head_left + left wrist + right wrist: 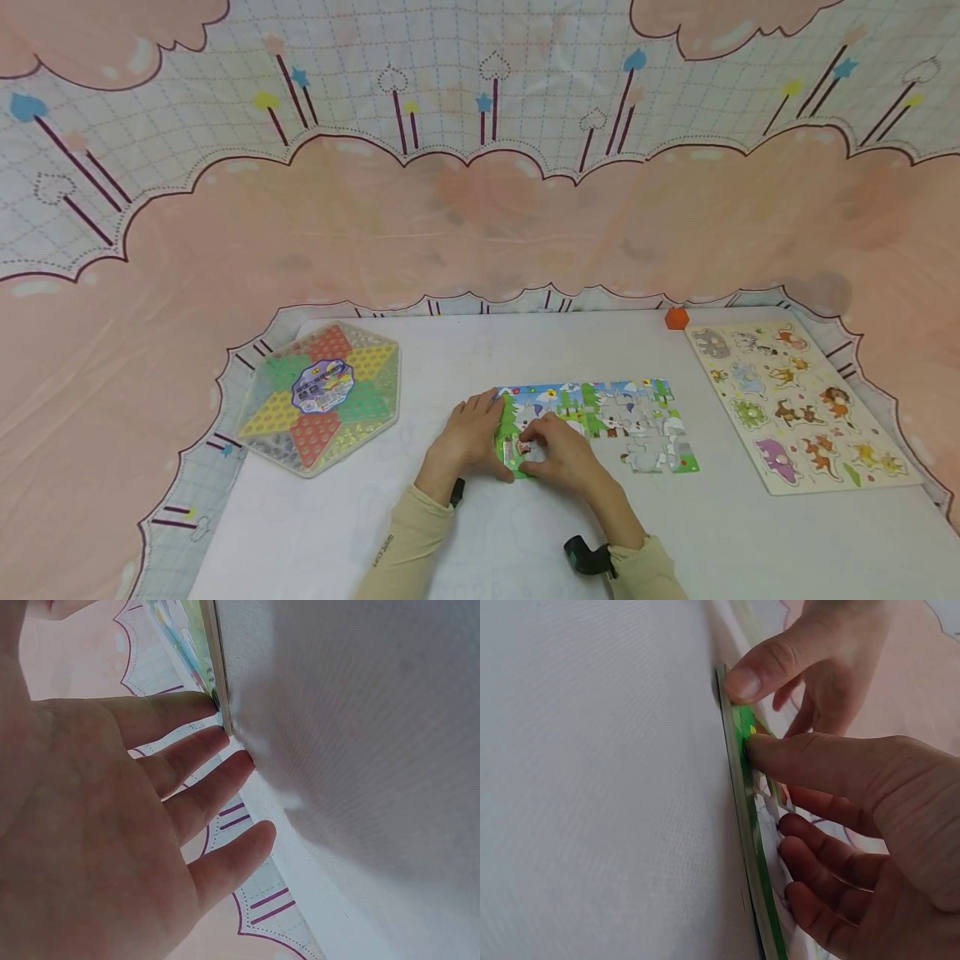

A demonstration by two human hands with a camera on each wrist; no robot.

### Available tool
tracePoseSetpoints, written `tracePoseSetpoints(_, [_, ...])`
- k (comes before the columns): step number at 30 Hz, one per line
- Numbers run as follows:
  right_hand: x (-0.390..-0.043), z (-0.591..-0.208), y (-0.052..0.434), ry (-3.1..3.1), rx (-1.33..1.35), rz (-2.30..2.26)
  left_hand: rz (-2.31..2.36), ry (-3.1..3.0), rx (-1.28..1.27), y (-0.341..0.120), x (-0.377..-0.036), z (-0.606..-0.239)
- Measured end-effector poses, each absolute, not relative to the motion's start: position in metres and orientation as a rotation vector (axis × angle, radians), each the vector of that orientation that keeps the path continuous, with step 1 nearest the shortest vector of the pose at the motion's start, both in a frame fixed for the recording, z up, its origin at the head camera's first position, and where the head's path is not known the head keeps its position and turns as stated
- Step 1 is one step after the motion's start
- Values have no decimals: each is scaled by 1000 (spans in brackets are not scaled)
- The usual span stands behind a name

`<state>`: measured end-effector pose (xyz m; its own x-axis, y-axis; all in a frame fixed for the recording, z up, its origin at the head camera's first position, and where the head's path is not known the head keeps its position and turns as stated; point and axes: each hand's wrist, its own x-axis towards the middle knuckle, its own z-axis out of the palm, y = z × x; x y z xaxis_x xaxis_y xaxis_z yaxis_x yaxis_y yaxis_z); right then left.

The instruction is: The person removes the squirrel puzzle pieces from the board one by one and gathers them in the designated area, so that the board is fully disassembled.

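A picture jigsaw puzzle (551, 402) with green trees and grey-white animals lies in the middle of the white table. My left hand (471, 433) rests at its left side, thumb by the lower corner and the other fingers spread; in the left wrist view the fingertips (217, 705) touch the board's edge. Over the lower left of the puzzle, my right hand (567, 454) pinches a small puzzle piece (784, 796) between thumb and index finger. The piece stands tilted above the board and is partly hidden by the fingers. Joined pieces (647, 421) with a notched outline form the right part.
A hexagonal checkers box (378, 392) with coloured triangles lies to the left. On the right is a wooden animal puzzle board (806, 417), with a small orange hexagonal block (677, 318) by its upper corner. A patterned cloth (480, 225) hangs behind the table.
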<state>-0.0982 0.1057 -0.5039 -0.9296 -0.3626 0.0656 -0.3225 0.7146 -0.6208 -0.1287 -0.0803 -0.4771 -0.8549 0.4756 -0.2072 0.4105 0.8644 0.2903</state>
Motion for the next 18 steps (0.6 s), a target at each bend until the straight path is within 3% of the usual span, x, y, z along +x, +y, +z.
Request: tracePoseSetpoints(18, [-99,-503,109,2768,-608,-1076,368,2771,682,-81,-127,-476])
